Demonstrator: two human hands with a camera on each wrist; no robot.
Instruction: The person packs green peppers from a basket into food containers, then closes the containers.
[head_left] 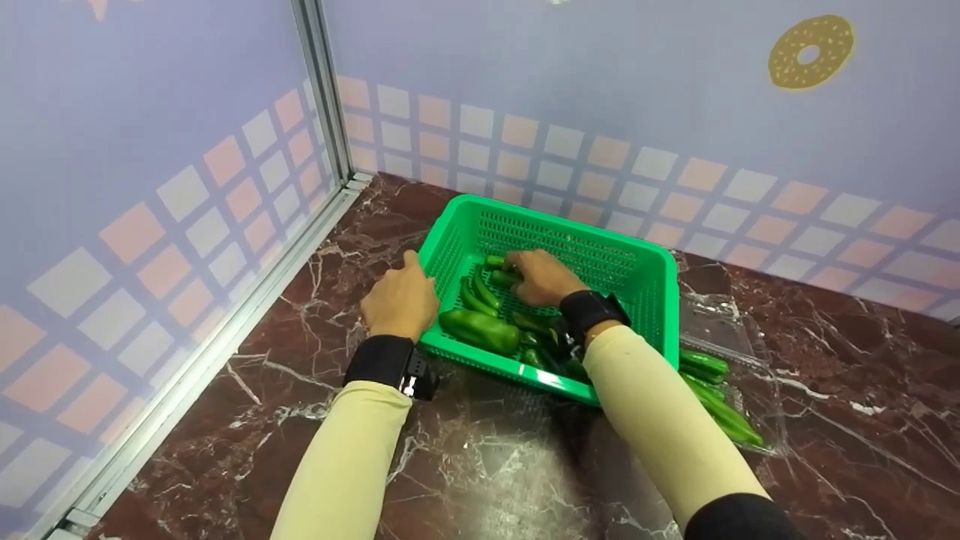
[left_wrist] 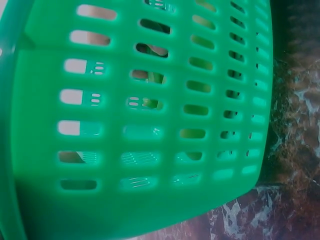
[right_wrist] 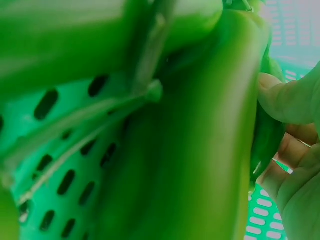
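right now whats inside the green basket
Green peppers lie in the green basket; the right hand grips one. The forearm covers the peppers at the near right corner.

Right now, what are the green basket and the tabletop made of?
The green basket looks like moulded plastic: glossy, with rows of punched slots. The tabletop looks like polished marble or a marble-look surface: dark red-brown with white veins and shine.

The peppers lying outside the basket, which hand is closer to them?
Right. The right hand is inside the green basket, gripping a green pepper, on the side toward the peppers on the clear sheet. The left hand rests on the basket's far left rim.
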